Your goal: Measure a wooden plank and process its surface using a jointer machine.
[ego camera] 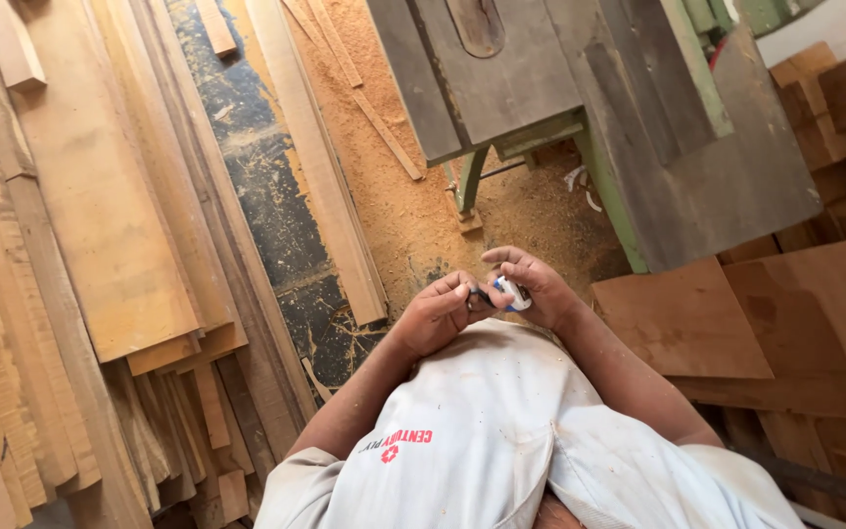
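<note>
The only label in view is a small red printed logo with a red emblem (396,446), lying on the chest of the person's white work shirt (501,441), below the forearms.

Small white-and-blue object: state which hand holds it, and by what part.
Both hands: right hand pinches the small white-and-blue object, left hand grips its dark end. Its kind cannot be told.

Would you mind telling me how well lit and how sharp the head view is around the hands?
In the head view, soft even daylight, no hard shadows or glare; the left hand and right hand are fairly sharp, but the small white-and-blue object pinched between them is too small to identify; straight planks bow slightly toward the edges, a wide-lens effect; the top right corner is washed out.
</note>
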